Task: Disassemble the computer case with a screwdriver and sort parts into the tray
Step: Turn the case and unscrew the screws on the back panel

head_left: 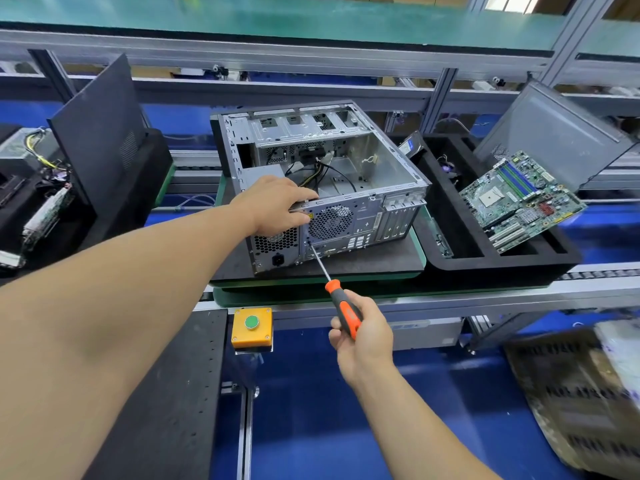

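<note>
Judging from how things lie, the work is already past its middle. The computer case (322,181) lies on its side on a dark pad on the surface, with its side panel off, and its inside looks mostly empty: only some cables and the power supply (273,244) at the rear left corner are there. A motherboard (519,199) is already out and leans in the black tray (450,237) just to the right of the case.

The right hand (363,337) has its fingers curled round the orange and black handle of the screwdriver (332,289). The tip of the tool meets the back panel of the case, just beside the power supply and below the round fan grille, most likely at a screw, but the screw itself is too small to see. The left hand (277,209) rests on the top rear edge of the case, with the fingers bent over the rim, and it holds the case steady.

What is left, I think, is to free the power supply, take out the cables, and put these parts in the tray.
</note>
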